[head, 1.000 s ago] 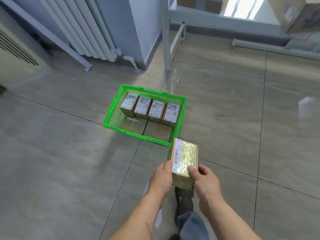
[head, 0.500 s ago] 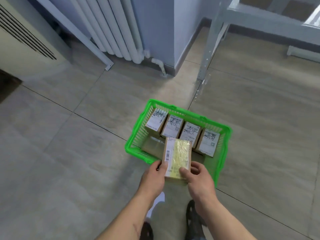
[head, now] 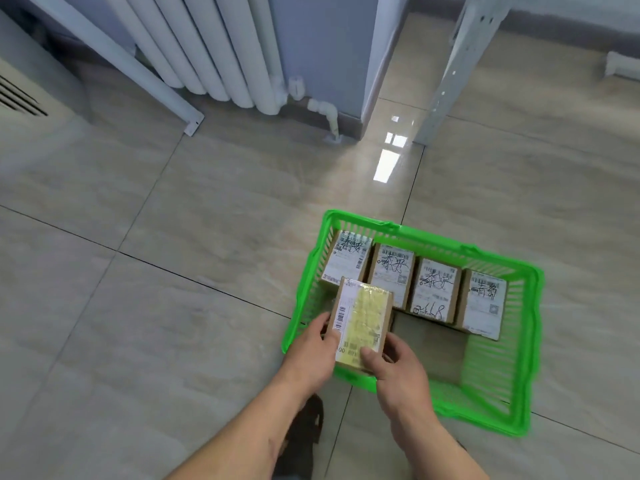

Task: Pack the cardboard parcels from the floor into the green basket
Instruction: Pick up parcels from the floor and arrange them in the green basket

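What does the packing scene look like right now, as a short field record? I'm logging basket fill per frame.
container: green basket on the tiled floor
parcels inside: four labelled parcels in one row along the far wall
free space: near half of the basket floor bare
parcel in hand: taped parcel, over the near-left corner of the basket, not yet released
left hand: grips the parcel's left edge
right hand: thumb on top, near its bottom right

Glossy beige stone-tile floor with dark grout lines reflects bright window light. At its far edge, a white ribbed metal radiator stands against the pale blue wall, beside a perforated white metal shelf post.
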